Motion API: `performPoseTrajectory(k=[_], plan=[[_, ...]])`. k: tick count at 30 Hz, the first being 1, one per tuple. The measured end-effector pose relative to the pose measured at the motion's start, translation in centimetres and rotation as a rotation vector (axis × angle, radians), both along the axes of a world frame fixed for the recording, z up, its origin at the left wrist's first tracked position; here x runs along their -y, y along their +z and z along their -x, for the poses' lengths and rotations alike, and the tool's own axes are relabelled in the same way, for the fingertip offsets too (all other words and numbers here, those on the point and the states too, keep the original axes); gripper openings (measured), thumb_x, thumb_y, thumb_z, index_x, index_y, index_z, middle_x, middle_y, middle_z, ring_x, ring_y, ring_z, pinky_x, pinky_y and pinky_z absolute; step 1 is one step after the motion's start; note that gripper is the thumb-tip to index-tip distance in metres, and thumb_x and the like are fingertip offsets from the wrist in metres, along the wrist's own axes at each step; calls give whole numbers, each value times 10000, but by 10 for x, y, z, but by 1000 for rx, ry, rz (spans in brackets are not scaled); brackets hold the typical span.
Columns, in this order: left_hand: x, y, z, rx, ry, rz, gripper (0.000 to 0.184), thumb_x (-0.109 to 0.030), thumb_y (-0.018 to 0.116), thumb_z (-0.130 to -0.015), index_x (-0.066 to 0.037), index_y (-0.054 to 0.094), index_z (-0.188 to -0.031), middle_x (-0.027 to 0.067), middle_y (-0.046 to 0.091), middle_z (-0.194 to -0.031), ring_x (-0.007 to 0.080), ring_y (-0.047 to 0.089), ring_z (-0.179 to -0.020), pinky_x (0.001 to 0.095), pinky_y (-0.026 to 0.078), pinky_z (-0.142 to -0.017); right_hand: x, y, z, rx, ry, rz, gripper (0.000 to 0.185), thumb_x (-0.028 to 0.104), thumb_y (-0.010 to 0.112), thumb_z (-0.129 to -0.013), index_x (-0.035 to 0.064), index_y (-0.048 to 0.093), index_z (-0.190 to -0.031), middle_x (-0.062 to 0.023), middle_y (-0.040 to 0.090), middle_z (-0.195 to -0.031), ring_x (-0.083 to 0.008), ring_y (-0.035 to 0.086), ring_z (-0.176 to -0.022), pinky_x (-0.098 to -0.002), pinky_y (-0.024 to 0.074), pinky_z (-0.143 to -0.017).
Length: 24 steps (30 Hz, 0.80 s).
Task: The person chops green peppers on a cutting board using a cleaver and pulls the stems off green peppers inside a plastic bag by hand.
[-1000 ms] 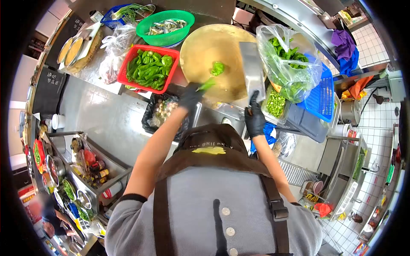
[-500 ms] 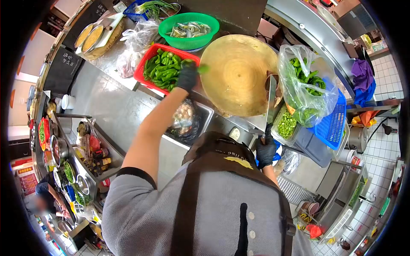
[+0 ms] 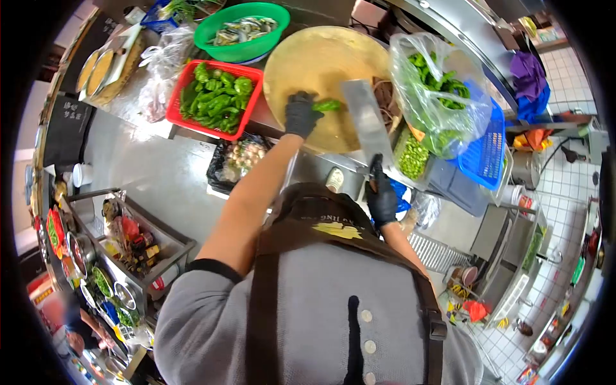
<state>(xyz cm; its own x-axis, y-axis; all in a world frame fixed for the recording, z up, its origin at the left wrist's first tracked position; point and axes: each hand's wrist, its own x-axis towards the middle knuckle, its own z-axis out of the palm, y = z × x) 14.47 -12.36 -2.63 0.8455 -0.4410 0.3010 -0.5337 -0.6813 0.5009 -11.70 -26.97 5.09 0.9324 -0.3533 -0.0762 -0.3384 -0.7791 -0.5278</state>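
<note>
My left hand (image 3: 301,115), in a black glove, is closed on a green pepper (image 3: 328,105) over the round wooden chopping block (image 3: 321,58). The pepper's end sticks out to the right of the fingers. In my black-gloved right hand (image 3: 381,197) is the handle of a cleaver (image 3: 366,115); its broad blade lies over the block's right part, a short way from the pepper. Left of the block, a red basket (image 3: 171,113) holds several green peppers (image 3: 215,96).
A green basin (image 3: 200,37) of small fish stands behind the red basket. Right of the block are a container of chopped green pieces (image 3: 412,157), a clear bag of green peppers (image 3: 443,96) and a blue basket (image 3: 489,151). Below lies a black bag (image 3: 221,174). Another person (image 3: 80,324) stands far left.
My left hand has moved right from the red basket onto the block with a pepper. The cleaver has swung left over the block, its flat face now showing. The view has shifted.
</note>
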Motion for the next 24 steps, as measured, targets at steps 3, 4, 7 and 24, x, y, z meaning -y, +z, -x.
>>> performPoseTrajectory(k=[3, 4, 7, 24], plan=[[-47, 16, 2, 61, 1, 118, 589, -228, 769, -626, -146, 547, -1165, 137, 528, -1138, 324, 465, -1081, 426, 374, -928, -9, -5, -15, -46, 97, 170, 814, 124, 544, -773, 165, 106, -1458, -161, 587, -937, -318, 592, -749, -417, 468, -570], [-71, 18, 4, 47, 21, 213, 547, -198, 766, -629, -135, 565, -1134, 142, 545, -1109, 326, 475, -1073, 428, 373, -929, -20, 11, -21, 50, 139, 227, 828, 115, 540, -760, 123, 91, -1455, -150, 570, -917, -304, 587, -740, -417, 461, -551], [-117, 21, 11, -32, 281, 371, 357, -68, 733, -642, -40, 616, -978, 151, 605, -932, 326, 571, -875, 387, 449, -818, -30, -14, -42, 79, 218, 139, 788, 34, 473, -785, 129, 74, -1458, -142, 579, -877, -281, 588, -624, -405, 454, -490], [-31, 3, -21, 281, -407, -203, 367, -35, 528, -709, -160, 663, -1027, 127, 619, -886, 304, 568, -879, 424, 438, -794, 9, 24, -2, -116, 68, 99, 825, 134, 545, -756, 141, 108, -1456, -161, 595, -924, -328, 607, -751, -445, 480, -639]])
